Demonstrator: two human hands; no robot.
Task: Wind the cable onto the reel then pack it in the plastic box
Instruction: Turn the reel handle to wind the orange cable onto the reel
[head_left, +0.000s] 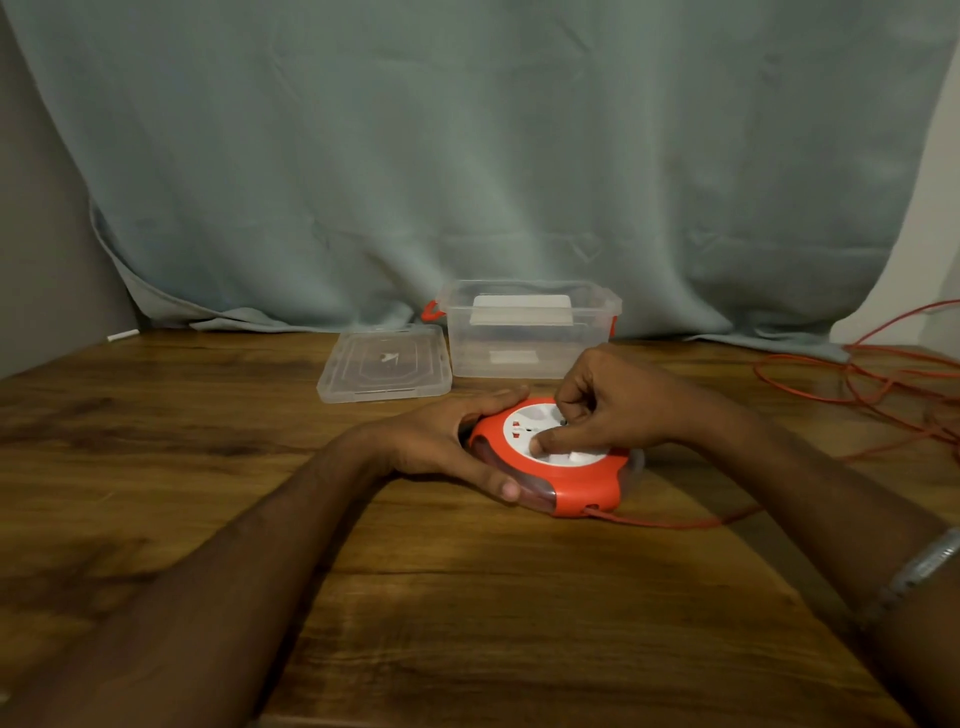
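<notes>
A flat orange cable reel (582, 491) with a white round centre lies on the wooden table (467, 613). My left hand (447, 441) grips its left rim, thumb at the near edge and fingers round the far edge. My right hand (608, 405) rests on the white centre, fingers pinched on a small knob there. An orange cable (675, 522) leaves the reel's near right corner, runs right across the table and ends in loose loops (872, 384) at the far right. The clear plastic box (530, 332) stands open behind the reel.
The box's clear lid (384, 364) lies flat on the table to the left of the box. A pale blue-grey cloth (467, 156) hangs behind the table. A metal bangle (919, 566) sits on my right wrist.
</notes>
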